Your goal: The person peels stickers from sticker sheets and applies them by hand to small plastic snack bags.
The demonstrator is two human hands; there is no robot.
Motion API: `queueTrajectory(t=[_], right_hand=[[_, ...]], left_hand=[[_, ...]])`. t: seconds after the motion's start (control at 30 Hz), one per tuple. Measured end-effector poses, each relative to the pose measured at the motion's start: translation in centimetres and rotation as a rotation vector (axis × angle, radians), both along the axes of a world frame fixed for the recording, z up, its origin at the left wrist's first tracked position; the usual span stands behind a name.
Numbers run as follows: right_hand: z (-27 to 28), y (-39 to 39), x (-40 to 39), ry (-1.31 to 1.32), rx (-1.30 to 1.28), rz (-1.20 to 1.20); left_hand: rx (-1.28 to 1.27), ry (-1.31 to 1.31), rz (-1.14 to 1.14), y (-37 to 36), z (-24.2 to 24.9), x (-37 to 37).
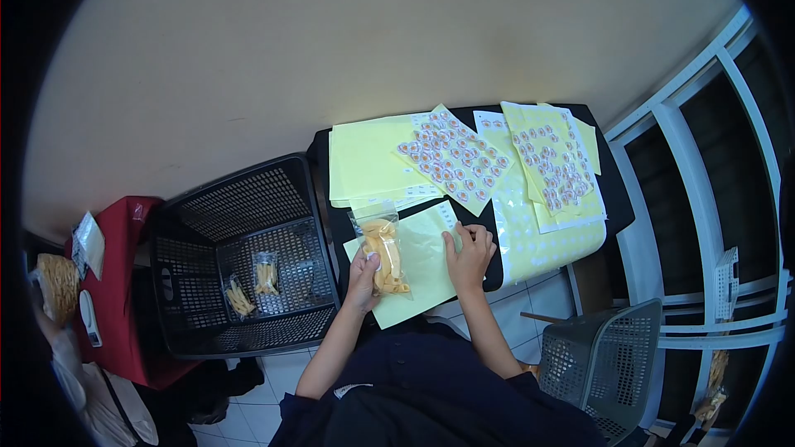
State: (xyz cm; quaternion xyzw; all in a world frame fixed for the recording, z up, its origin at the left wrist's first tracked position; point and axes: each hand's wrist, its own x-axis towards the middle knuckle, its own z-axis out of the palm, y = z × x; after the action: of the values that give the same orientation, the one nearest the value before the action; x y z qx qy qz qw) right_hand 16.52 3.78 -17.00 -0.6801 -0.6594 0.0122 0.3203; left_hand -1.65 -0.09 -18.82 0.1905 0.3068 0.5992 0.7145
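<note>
My left hand (362, 279) pinches the bag (387, 261) over the sheet (426, 248), my right hand (470, 258) curls at the sheet's edge, hold unclear, and a slack left pinch could drop the bag.

muted soft light, fisheye curving, black corners, rim perhaps blurred

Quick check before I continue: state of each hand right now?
Left hand: closed on the clear snack bag.
Right hand: curled at the yellow sheet; any pinch can't be told.
</note>
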Motion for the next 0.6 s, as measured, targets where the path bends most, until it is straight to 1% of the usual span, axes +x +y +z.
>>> queueTrajectory(t=[0.13,0.23,0.37,0.47,0.5,0.6], right_hand=[[0.0,0.19,-0.11,-0.043,0.073,0.018],[0.83,0.15,-0.32,-0.074,0.095,0.011],[0.73,0.41,-0.34,-0.073,0.086,0.021],[0.61,0.51,-0.6,-0.05,0.064,0.011],[0.6,0.58,-0.64,-0.001,0.061,-0.006],[0.48,0.86,-0.65,0.075,0.049,-0.02]], left_hand=[[0.006,0.008,-0.029,0.0,0.17,-0.06],[0.029,0.033,-0.029,0.06,0.35,0.01],[-0.001,0.036,-0.024,-0.01,0.35,-0.01],[-0.002,0.008,-0.021,0.07,0.37,-0.08],[0.0,-0.022,-0.022,0.07,0.3,-0.09],[0.01,0.008,-0.022,0.08,0.15,-0.05]])
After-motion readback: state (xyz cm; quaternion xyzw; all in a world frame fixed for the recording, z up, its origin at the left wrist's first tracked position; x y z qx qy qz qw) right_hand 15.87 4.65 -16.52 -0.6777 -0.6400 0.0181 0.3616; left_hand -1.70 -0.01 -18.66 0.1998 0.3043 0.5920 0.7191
